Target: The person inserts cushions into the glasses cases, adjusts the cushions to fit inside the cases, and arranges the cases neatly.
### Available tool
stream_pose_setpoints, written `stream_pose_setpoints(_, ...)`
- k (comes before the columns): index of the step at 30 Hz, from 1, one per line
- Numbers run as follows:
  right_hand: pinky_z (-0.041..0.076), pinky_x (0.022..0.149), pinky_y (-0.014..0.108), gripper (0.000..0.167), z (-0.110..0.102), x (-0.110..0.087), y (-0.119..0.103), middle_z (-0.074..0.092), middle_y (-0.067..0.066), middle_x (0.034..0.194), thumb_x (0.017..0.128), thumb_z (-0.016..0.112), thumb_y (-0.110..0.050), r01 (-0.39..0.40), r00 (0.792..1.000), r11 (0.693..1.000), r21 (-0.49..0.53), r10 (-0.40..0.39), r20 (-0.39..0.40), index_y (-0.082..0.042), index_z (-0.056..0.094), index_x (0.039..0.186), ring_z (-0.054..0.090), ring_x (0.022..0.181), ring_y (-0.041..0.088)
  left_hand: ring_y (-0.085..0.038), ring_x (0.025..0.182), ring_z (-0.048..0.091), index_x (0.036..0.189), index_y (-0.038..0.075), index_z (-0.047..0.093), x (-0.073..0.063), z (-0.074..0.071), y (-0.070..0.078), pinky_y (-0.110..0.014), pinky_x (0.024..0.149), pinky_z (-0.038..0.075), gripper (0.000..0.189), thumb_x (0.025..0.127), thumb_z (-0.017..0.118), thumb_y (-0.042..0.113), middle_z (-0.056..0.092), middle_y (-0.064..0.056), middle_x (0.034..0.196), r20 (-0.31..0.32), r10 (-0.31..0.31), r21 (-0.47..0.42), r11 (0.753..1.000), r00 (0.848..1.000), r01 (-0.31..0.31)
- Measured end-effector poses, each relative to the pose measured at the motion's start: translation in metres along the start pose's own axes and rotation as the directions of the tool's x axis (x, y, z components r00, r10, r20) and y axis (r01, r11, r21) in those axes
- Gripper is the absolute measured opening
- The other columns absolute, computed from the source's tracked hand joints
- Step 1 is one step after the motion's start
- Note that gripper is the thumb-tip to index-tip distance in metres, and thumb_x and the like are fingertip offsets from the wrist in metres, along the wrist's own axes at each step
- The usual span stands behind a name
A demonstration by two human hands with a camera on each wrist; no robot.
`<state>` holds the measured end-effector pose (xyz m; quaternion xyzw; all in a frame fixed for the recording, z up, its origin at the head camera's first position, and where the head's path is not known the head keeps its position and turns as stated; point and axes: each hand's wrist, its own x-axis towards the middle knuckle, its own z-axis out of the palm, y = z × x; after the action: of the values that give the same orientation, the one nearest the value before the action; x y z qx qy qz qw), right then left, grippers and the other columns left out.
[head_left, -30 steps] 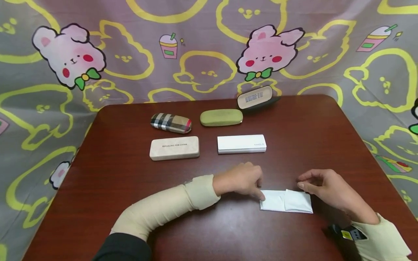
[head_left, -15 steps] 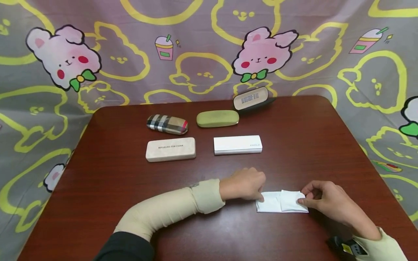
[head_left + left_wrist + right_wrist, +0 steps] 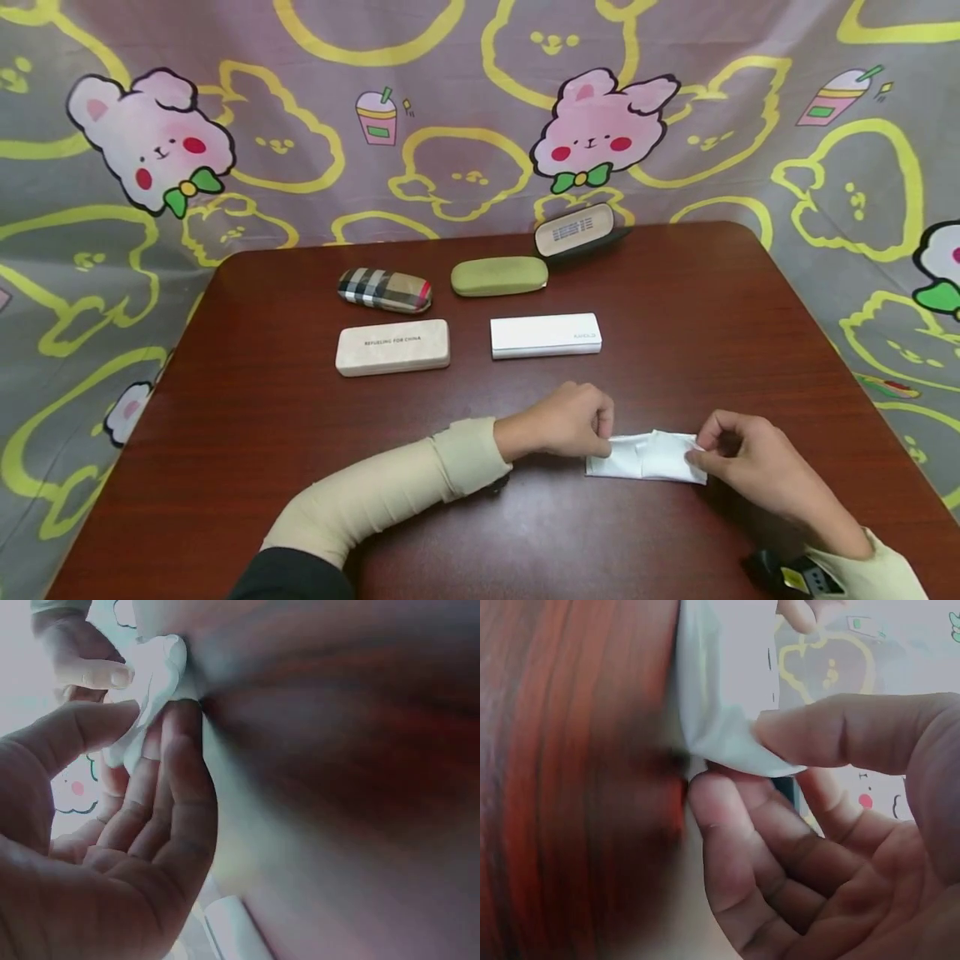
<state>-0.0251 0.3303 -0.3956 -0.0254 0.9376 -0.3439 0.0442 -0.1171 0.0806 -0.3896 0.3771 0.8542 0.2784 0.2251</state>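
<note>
A white cloth [image 3: 652, 457], folded into a flat strip, stretches between both hands close over the table. My left hand [image 3: 566, 421] pinches its left end, thumb on top and fingers beneath. At the opposite end my right hand [image 3: 757, 454] pinches the cloth between thumb and fingers. In the left wrist view the layered folds of the cloth [image 3: 159, 671] show between thumb and fingertips. The right wrist view has a corner of the cloth [image 3: 727, 735] bent down in the right hand's grip.
Behind the hands lie a white glasses case [image 3: 546, 335] and a cream glasses case [image 3: 393, 346] with lettering. Farther back are a plaid case [image 3: 385, 290], a green case [image 3: 499, 276] and an opened dark case [image 3: 576, 231]. A patterned curtain [image 3: 465, 83] hangs beyond the brown table [image 3: 255, 350].
The right hand has come from just off the cloth's right end to pinching it. The left hand now grips the left end, and the cloth has shifted slightly away from the person.
</note>
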Motion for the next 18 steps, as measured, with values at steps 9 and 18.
stream_pose_setpoints(9,0.047,0.057,0.026,0.034,-0.002,0.002,-0.006,0.064,0.003,0.086,0.085,0.081,-0.008,-0.052,0.998,0.999,0.004,0.052,0.034,0.002,0.068,0.115,0.060,0.073,0.011,-0.001,0.067,0.059,0.108,0.002,0.073,0.003,-0.001,-0.003,-0.016,0.063,0.047,0.033,0.076,0.083,-0.001,0.066,0.006,0.072,0.098,-0.144,-0.257,0.952,0.985,0.165)
stream_pose_setpoints(18,0.044,0.056,0.025,0.012,-0.016,0.017,-0.019,0.067,-0.002,0.083,0.085,0.080,-0.007,0.006,1.000,0.999,-0.040,-0.006,0.000,-0.012,0.075,0.096,0.054,0.069,0.009,-0.007,0.053,0.051,0.087,-0.001,0.076,0.004,-0.014,-0.007,-0.020,0.050,0.044,0.011,0.080,0.072,-0.009,0.063,0.002,0.064,0.082,-0.124,-0.479,0.865,0.989,0.148)
